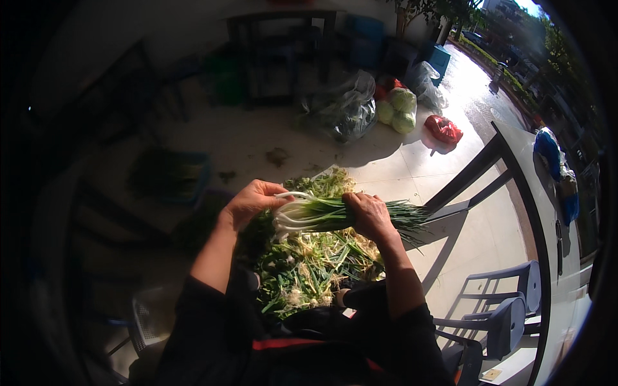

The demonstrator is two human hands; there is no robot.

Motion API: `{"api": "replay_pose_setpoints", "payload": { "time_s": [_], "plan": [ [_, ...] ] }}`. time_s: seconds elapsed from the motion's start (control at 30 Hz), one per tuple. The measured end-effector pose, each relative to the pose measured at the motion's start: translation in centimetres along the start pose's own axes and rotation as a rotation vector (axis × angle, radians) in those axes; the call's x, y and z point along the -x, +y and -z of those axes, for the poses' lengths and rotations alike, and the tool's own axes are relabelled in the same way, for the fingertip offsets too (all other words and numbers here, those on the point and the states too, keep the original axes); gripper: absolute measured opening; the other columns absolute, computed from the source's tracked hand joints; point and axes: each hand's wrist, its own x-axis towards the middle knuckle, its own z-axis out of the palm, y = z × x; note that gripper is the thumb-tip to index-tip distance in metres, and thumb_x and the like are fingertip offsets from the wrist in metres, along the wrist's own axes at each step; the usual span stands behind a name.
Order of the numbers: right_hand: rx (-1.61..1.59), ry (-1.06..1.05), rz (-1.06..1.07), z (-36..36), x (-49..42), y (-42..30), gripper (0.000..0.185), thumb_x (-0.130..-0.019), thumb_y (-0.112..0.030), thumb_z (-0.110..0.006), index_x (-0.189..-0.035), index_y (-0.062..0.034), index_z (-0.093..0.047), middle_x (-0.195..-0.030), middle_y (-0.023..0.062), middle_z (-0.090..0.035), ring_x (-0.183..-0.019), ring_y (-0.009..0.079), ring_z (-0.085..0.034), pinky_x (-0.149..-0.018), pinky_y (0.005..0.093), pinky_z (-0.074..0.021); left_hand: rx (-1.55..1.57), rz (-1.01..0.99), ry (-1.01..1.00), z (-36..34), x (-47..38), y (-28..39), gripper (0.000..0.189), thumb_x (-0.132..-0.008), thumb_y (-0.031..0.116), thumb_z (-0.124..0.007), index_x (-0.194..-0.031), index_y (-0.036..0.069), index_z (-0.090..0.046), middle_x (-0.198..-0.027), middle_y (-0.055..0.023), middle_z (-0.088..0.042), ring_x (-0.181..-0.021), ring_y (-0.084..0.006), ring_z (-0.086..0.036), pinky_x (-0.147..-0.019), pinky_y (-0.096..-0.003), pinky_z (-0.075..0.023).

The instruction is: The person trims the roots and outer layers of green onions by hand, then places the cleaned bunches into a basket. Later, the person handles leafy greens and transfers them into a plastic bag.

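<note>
A bunch of spring onions (314,217) lies sideways in front of me, white bulb ends to the left and green leaves to the right. My right hand (371,214) is wrapped around its green stalks. At the other end, my left hand (258,200) pinches a white stem at the top of the bunch between thumb and fingertips. Below the bunch, a heap of trimmings (314,270), with yellowed leaves, green tops and roots, covers the floor between my feet. The bunch and my arms partly hide this heap.
A white table (524,159) stands at the right, with blue-grey plastic stools (507,318) below it. Clear bags of greens (347,116) and cabbages (401,110), plus a red bag (443,129), sit on the tiles ahead. In shadow at left is a blue basket (200,176) of greens.
</note>
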Motion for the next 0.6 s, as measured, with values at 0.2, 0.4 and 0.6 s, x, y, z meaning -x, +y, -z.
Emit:
{"api": "replay_pose_setpoints", "payload": {
  "time_s": [0.2,0.4,0.6],
  "plan": [
    [-0.007,0.038,0.023,-0.3,-0.6,-0.2,0.031,-0.079,-0.008,-0.062,-0.108,-0.0148,-0.053,-0.086,0.0095,-0.061,-0.084,0.0325,-0.064,-0.079,0.0438,-0.0447,0.009,-0.144,0.447,1.5,-1.2,-2.9,0.012,-0.081,0.007,-0.077,-0.088,-0.002,-0.071,-0.077,-0.0064,-0.070,-0.057,-0.0072,-0.056,-0.051,-0.0193,-0.0433],
    [-0.042,0.177,-0.105,-0.2,0.2,3.0,0.039,-0.078,-0.013,-0.069,-0.115,-0.0100,-0.055,-0.095,0.0134,-0.065,-0.090,0.0368,-0.063,-0.079,0.0458,-0.0487,0.194,-0.265,0.544,4.4,0.2,-1.6,0.008,-0.087,0.002,-0.068,-0.093,-0.002,-0.070,-0.082,-0.0079,-0.071,-0.063,-0.0090,-0.060,-0.057,-0.0208,-0.0478],
    [0.041,0.237,-0.047,0.6,0.2,2.9,0.029,-0.083,-0.010,-0.059,-0.111,-0.0120,-0.053,-0.085,0.0124,-0.061,-0.081,0.0364,-0.062,-0.073,0.0473,-0.0474,-0.479,-0.587,0.461,-2.3,-0.2,-1.7,0.028,-0.081,-0.009,-0.060,-0.103,0.002,-0.072,-0.109,-0.0074,-0.070,-0.082,-0.0124,-0.065,-0.076,-0.0245,-0.0522]
  ]
}}
